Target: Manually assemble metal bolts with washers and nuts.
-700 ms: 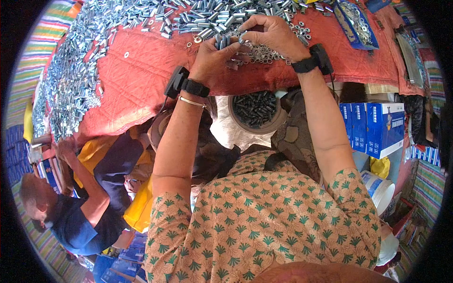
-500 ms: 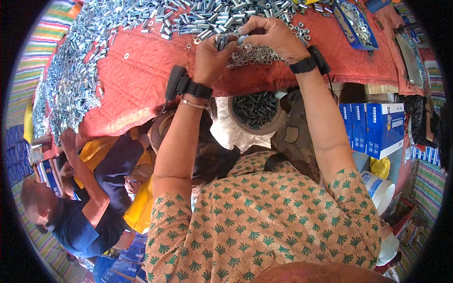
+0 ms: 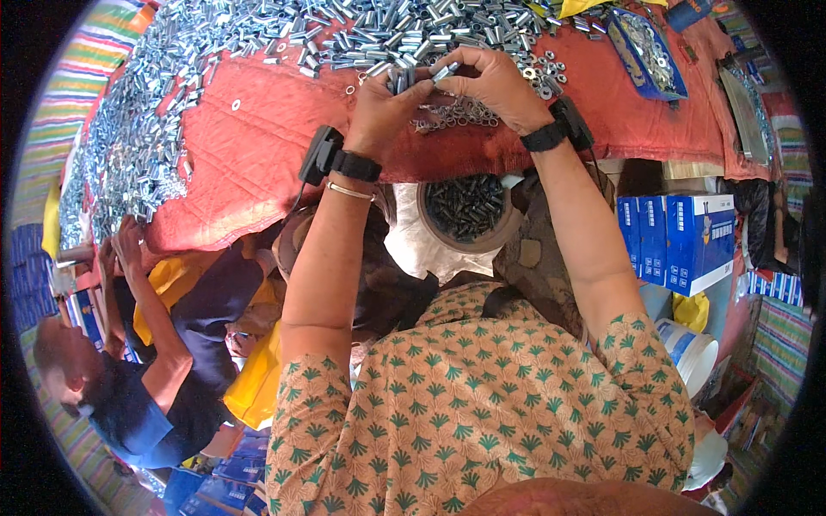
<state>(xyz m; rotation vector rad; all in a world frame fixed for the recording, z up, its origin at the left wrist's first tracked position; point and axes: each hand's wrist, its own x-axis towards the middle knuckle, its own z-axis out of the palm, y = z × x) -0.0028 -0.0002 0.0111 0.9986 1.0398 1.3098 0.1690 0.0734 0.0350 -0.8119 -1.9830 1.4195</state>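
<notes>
My left hand (image 3: 379, 112) is closed around several short silver metal sleeves (image 3: 400, 81), which stick up between thumb and fingers. My right hand (image 3: 503, 90) pinches one silver metal sleeve (image 3: 446, 72) between thumb and forefinger, held close to the left thumb. Both hands are over the near part of the red cloth (image 3: 249, 155). A heap of small washers and rings (image 3: 460, 114) lies just below them, partly covered by the hands. Beyond the fingers spreads a large pile of silver metal sleeves (image 3: 413, 34).
Below the cloth's edge, between my knees, a round bowl (image 3: 423, 219) holds dark cylindrical pieces. A blue tray (image 3: 677, 89) of washers sits at far right. Blue-and-white boxes (image 3: 701, 245) stand at right. At left a co-worker (image 3: 146, 396) has both hands at the cloth's edge.
My right hand has shifted slightly, and the sleeve in its pinch now shows clearly, tilted upward. My left hand stays nearly still. The co-worker's hands have come together at the cloth's edge.
</notes>
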